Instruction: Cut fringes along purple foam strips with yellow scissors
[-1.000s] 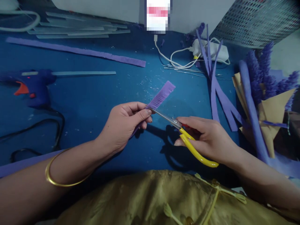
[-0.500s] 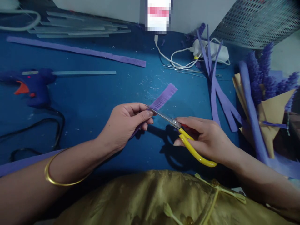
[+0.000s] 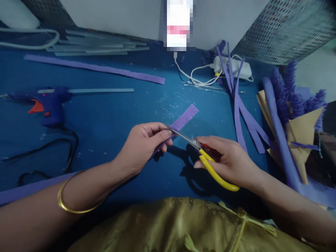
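My left hand (image 3: 147, 143) pinches a purple crepe-paper strip (image 3: 185, 117) between thumb and fingers. The strip's free end points up and right, with fine slits along its lower edge; the rest runs under my palm. My right hand (image 3: 228, 159) grips scissors (image 3: 219, 176) with yellow-coated handles. Their metal blades lie across the strip close to my left thumb, and the tips are partly hidden by the left fingers. A longer purple strip (image 3: 105, 70) lies flat farther back on the blue table.
A blue glue gun (image 3: 54, 103) with a clear stick lies left, its black cord trailing. Clear glue sticks (image 3: 91, 45) are piled behind. Purple strips (image 3: 238, 115), a white adapter (image 3: 243, 68) with cable, and a paper-wrapped purple bouquet (image 3: 301, 129) are right. A lit phone (image 3: 178, 21) stands at the back.
The whole view has shifted, so the table things sit lower in the picture. Both hands keep their holds, and the scissor blades remain across the strip near the left thumb.
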`<state>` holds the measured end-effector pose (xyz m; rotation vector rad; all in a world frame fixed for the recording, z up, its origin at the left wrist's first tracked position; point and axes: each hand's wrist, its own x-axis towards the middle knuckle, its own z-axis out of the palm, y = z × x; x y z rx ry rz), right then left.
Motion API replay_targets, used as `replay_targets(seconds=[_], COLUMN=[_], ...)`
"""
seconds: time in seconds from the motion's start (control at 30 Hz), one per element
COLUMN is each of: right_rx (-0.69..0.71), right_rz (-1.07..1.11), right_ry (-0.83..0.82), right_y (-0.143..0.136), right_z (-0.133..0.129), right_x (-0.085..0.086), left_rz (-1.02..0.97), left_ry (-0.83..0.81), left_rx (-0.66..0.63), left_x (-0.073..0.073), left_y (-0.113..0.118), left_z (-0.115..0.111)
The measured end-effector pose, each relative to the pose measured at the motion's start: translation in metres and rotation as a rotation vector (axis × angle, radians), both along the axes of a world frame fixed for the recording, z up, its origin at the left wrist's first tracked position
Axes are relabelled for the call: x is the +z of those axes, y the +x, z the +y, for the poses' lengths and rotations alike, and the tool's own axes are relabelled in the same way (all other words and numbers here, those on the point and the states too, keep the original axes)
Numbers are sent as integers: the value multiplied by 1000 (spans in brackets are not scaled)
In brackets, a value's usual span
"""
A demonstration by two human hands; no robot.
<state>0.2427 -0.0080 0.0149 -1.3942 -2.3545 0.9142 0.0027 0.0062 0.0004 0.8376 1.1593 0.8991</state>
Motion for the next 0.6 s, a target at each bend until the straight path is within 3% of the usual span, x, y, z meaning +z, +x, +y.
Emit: replay_targets(seconds=[0.6], right_rx=[-11], right_rz=[77], right_ry=[-159], right_y=[-12], right_z=[1], right_x=[11], left_rz=[-155], left_ry=[-79], left_rx=[-17], left_x=[1], left_y=[-5], left_z=[3])
